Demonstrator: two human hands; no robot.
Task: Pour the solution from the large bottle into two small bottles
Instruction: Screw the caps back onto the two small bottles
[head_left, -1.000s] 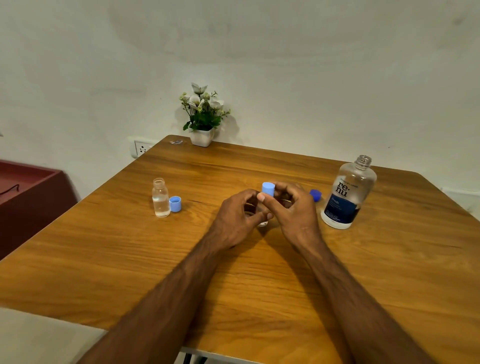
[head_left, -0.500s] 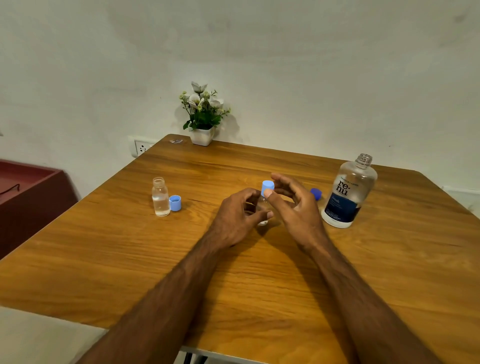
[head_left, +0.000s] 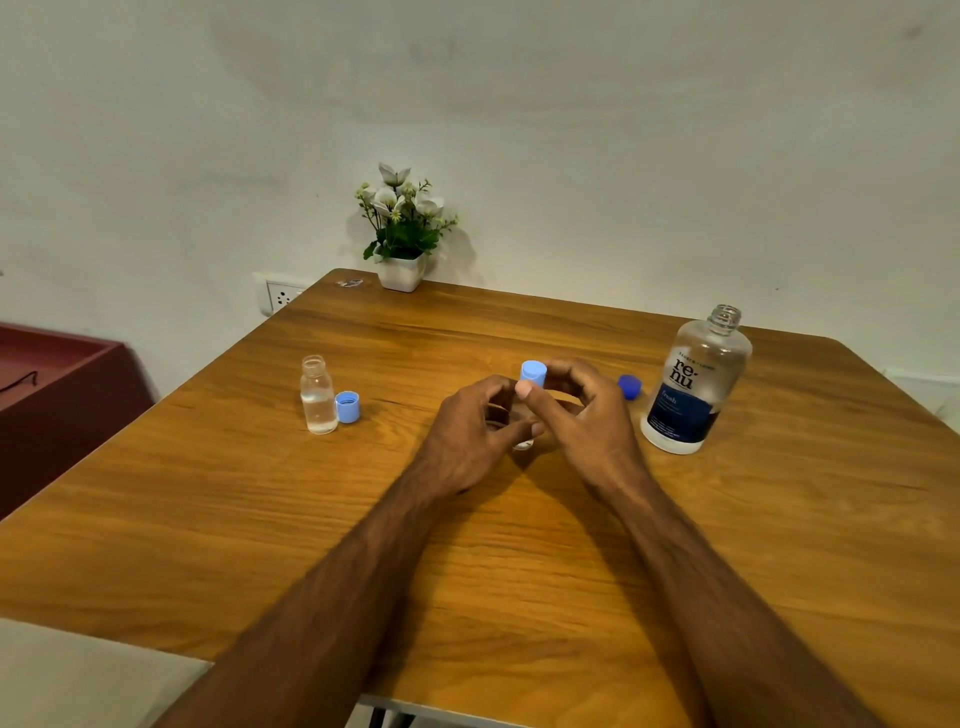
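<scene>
- Two bare forearms reached forward from the near edge and met at the middle of the wooden table (head_left: 519, 545).
- The left hand (head_left: 475, 436) curled round a small bottle (head_left: 522, 441), fingers closed on its body; only a bit of its clear base showed between the hands.
- The right hand (head_left: 587, 415) pinched a light blue cap (head_left: 533, 374) between thumb and forefinger on top of that bottle, the other fingers bent loosely behind.
- A second small bottle (head_left: 318, 397) stood upright and uncapped well to the left, about half full of clear liquid, with its own blue cap (head_left: 347, 407) just beside it on the wood.
- The large bottle (head_left: 693, 384) stood open to the right of the hands, its label reading "re-nu", and its dark blue cap (head_left: 629, 386) lay between it and the right hand.
- A potted plant (head_left: 401, 234) with white flowers sat at the far edge against the pale wall.
- A wall socket (head_left: 283, 296) showed beside the table's far left corner, and a dark red cabinet (head_left: 62, 395) stood off to the left.
</scene>
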